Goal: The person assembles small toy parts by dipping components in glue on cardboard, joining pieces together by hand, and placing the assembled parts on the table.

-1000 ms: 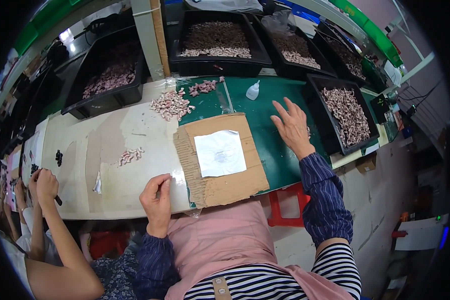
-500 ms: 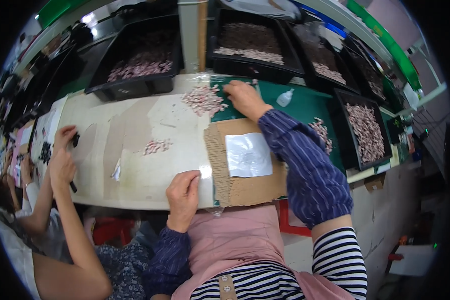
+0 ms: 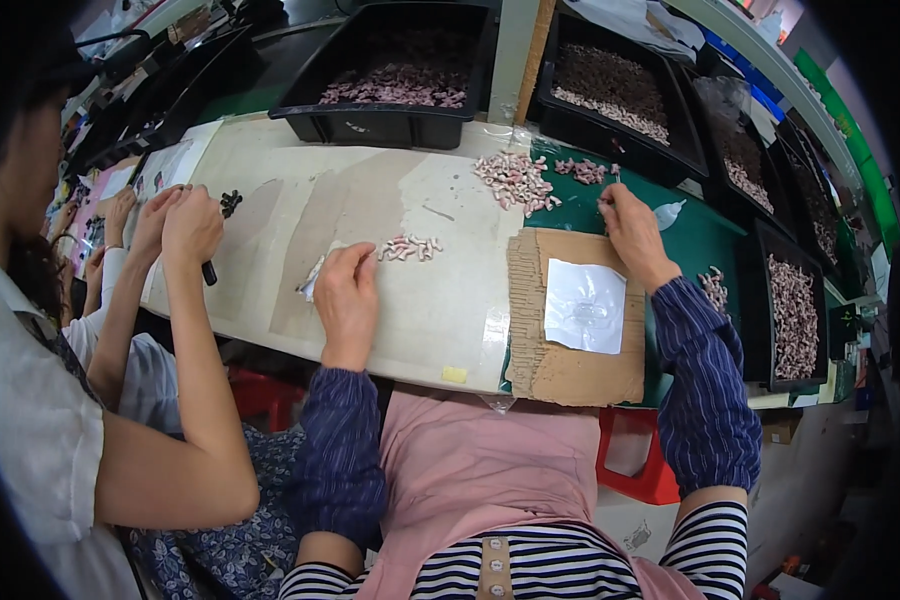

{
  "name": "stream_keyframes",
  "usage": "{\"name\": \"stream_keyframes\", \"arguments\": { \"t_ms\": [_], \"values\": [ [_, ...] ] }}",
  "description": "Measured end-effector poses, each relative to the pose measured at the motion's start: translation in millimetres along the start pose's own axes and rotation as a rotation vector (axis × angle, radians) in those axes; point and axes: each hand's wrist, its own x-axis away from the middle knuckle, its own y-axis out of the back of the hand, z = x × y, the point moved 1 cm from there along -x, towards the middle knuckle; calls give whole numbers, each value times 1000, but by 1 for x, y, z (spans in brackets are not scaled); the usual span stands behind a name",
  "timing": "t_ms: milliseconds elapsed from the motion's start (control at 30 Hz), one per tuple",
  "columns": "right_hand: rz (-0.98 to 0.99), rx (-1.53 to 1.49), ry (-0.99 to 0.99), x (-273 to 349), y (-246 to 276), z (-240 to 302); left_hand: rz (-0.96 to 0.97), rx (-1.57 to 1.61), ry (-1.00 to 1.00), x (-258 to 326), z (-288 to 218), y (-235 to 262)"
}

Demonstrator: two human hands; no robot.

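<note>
My left hand [image 3: 348, 305] is above the pale tabletop with its fingers closed together. Its fingertips are beside a small cluster of pink-and-white curved pieces [image 3: 410, 248]; anything held in them is hidden. My right hand [image 3: 638, 238] is over the green mat [image 3: 580, 215], just past the top right corner of a cardboard sheet [image 3: 532, 375]. Thumb and fingers are pinched there, and what they hold is too small to name. A larger heap of pink-and-white pieces [image 3: 515, 182] and a few darker pink ones [image 3: 582, 171] lie to the left of that hand. A white plastic sheet [image 3: 584, 306] rests on the cardboard.
Black trays [image 3: 390, 128] of pieces line the back, and another black tray [image 3: 760, 300] stands at right. A small translucent bottle [image 3: 670, 213] and loose pieces [image 3: 713, 290] are near my right arm. At left, a co-worker's hands [image 3: 185, 225] work near dark pieces [image 3: 231, 204].
The view has shifted, so the table appears farther right. My left hand has moved forward to the small cluster. My right hand has moved from beside the heap to the cardboard's far right corner.
</note>
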Motion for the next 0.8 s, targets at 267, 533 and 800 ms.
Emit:
{"name": "stream_keyframes", "arguments": {
  "t_ms": [267,533,800],
  "values": [
    [-65,-473,-265,49,37,13,69,-116,-139,-2,-1,-18],
    [-67,-916,-381,101,37,28,13,150,-34,4,-3,-9],
    [-209,-1027,-624,168,11,24,578,721,266,90,-85,-50]
  ]
}}
